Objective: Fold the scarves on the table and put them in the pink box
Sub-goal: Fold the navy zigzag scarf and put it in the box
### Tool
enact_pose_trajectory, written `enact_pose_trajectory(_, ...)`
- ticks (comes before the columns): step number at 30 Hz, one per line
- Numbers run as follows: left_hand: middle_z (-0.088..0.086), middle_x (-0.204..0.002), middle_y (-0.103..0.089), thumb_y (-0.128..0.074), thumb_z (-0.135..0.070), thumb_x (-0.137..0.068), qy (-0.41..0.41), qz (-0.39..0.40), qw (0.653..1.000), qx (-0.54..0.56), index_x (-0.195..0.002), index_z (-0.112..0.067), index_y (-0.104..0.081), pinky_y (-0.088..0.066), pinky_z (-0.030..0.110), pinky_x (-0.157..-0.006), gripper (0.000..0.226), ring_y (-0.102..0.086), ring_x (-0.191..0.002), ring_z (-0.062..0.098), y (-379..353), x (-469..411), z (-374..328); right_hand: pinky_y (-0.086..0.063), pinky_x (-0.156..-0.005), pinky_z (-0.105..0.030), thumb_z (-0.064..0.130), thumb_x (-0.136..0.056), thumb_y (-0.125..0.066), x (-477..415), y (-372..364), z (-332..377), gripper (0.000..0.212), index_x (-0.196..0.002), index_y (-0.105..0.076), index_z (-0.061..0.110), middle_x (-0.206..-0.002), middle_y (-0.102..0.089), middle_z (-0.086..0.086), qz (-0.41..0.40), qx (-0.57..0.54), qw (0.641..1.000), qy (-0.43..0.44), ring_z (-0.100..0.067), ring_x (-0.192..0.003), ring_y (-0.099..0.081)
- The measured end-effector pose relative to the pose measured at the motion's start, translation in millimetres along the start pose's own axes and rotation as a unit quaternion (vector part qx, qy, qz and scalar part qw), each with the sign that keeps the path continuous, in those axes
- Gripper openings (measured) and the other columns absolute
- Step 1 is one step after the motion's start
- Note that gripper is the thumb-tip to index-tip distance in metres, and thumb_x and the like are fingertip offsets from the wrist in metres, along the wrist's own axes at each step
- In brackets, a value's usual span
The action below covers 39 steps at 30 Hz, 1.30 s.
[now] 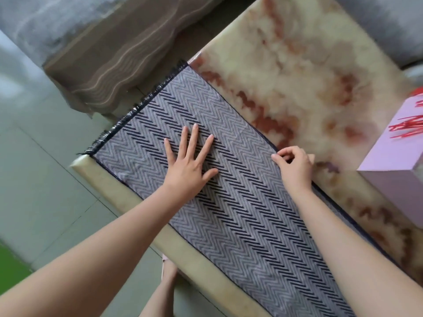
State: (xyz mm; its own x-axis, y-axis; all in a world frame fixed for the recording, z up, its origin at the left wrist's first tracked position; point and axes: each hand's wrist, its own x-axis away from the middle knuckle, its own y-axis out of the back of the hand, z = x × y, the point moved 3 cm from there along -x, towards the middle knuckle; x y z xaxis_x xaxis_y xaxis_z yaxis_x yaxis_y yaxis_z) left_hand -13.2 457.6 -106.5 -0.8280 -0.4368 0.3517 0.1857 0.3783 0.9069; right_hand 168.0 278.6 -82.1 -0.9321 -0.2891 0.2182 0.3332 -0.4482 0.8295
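A grey scarf with a dark zigzag pattern and a fringed end lies flat along the near side of the marble table. My left hand presses flat on the scarf with fingers spread. My right hand pinches the scarf's far edge between curled fingers and thumb. The pink box stands at the right edge of the view, with red fringe showing on top of it.
A brown striped cloth hangs over grey furniture beyond the table's left end. A grey sofa edge shows at the top right. Tiled floor lies to the left of the table.
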Motion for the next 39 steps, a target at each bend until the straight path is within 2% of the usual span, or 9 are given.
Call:
enact_pose_trajectory(4,0.003,-0.155,0.027,-0.014,-0.072,-0.085,0.016,0.011,1.0,0.008,-0.148,-0.036,0.013,0.012,0.063,-0.108,0.077,0.028,-0.141,0.025,1.8,-1.0,-3.4,-0.038,-0.09,-0.034,0.028,-0.081,-0.071,-6.3,6.9,2.7,0.013,-0.077,-0.058,0.027,-0.089,-0.058,-0.01,-0.001,0.013,1.0,-0.025,-0.023,-0.095,-0.045)
enact_pose_trajectory(9,-0.002,-0.152,0.034,-0.021,-0.071,-0.087,0.029,0.026,0.999,0.02,-0.145,-0.04,0.018,0.018,0.063,-0.105,0.077,0.034,-0.138,0.022,0.6,-3.5,-4.4,-0.027,-0.073,-0.026,0.031,-0.078,-0.075,1.7,12.3,-1.6,0.019,-0.082,-0.062,0.017,-0.068,-0.053,0.005,0.083,0.02,0.996,0.0,-0.018,-0.092,-0.042)
enact_pose_trajectory(14,-0.003,-0.152,0.034,-0.017,-0.074,-0.083,0.027,0.013,0.999,0.022,-0.145,-0.041,0.018,0.022,0.06,-0.104,0.078,0.034,-0.138,0.02,-3.3,-3.0,-3.7,-0.028,-0.088,-0.03,0.038,-0.077,-0.074,6.3,19.1,-14.6,0.02,-0.081,-0.063,0.022,-0.085,-0.051,0.002,0.11,0.084,0.99,0.005,-0.024,-0.104,-0.036)
enact_pose_trajectory(18,-0.002,-0.151,0.035,-0.018,-0.072,-0.085,0.031,0.025,0.999,0.018,-0.144,-0.04,0.02,0.021,0.06,-0.104,0.077,0.035,-0.138,0.022,-1.5,-3.9,-5.3,-0.037,-0.097,-0.038,0.03,-0.074,-0.077,-6.3,21.9,-9.8,0.02,-0.082,-0.06,0.023,-0.086,-0.062,0.0,0.056,0.012,0.997,-0.042,-0.026,-0.098,-0.056)
enact_pose_trajectory(20,0.0,-0.152,0.033,-0.019,-0.07,-0.087,0.035,0.023,0.999,0.01,-0.146,-0.038,0.018,0.018,0.061,-0.106,0.076,0.032,-0.139,0.025,0.3,-6.0,-8.5,-0.046,-0.09,-0.042,0.026,-0.074,-0.078,-12.7,21.4,-10.9,0.017,-0.077,-0.061,0.024,-0.079,-0.063,0.0,0.026,-0.034,0.997,-0.069,-0.024,-0.087,-0.062)
enact_pose_trajectory(24,0.003,-0.156,0.025,-0.022,-0.063,-0.093,-0.005,-0.013,1.0,-0.013,-0.149,-0.03,0.012,0.017,0.058,-0.108,0.073,0.025,-0.142,0.024,11.9,-20.6,-26.7,-0.04,-0.088,-0.032,0.029,-0.077,-0.074,-17.2,18.1,-11.1,0.008,-0.078,-0.067,0.024,-0.076,-0.061,0.002,-0.011,0.012,0.999,-0.035,-0.023,-0.098,-0.054)
enact_pose_trajectory(31,-0.001,-0.156,0.024,-0.02,-0.064,-0.092,-0.085,0.033,0.995,-0.04,-0.149,-0.034,0.013,0.011,0.063,-0.11,0.072,0.022,-0.144,0.02,7.4,-52.0,-64.9,-0.025,-0.091,-0.026,0.03,-0.079,-0.072,-1.3,17.1,-22.9,0.025,-0.099,-0.064,0.016,-0.107,-0.057,-0.008,-0.06,0.036,0.998,-0.006,-0.028,-0.107,-0.044)
enact_pose_trajectory(35,0.001,-0.156,0.024,-0.022,-0.058,-0.096,-0.057,0.038,0.997,-0.027,-0.15,-0.032,0.012,0.011,0.062,-0.109,0.069,0.023,-0.143,0.022,8.2,-48.7,-71.2,-0.031,-0.09,-0.031,0.019,-0.082,-0.069,43.6,29.6,-46.4,0.022,-0.101,-0.06,0.014,-0.102,-0.052,-0.005,-0.074,0.011,0.997,0.033,-0.024,-0.101,-0.045)
enact_pose_trajectory(39,0.003,-0.156,0.024,-0.03,-0.049,-0.098,-0.113,0.047,0.992,-0.011,-0.151,-0.027,0.008,0.009,0.06,-0.111,0.068,0.022,-0.143,0.022,4.5,-25.4,-103.6,-0.035,-0.089,-0.036,0.012,-0.082,-0.069,76.6,55.3,-111.1,0.018,-0.098,-0.062,0.012,-0.099,-0.05,-0.003,-0.078,0.021,0.996,-0.039,-0.028,-0.1,-0.046)
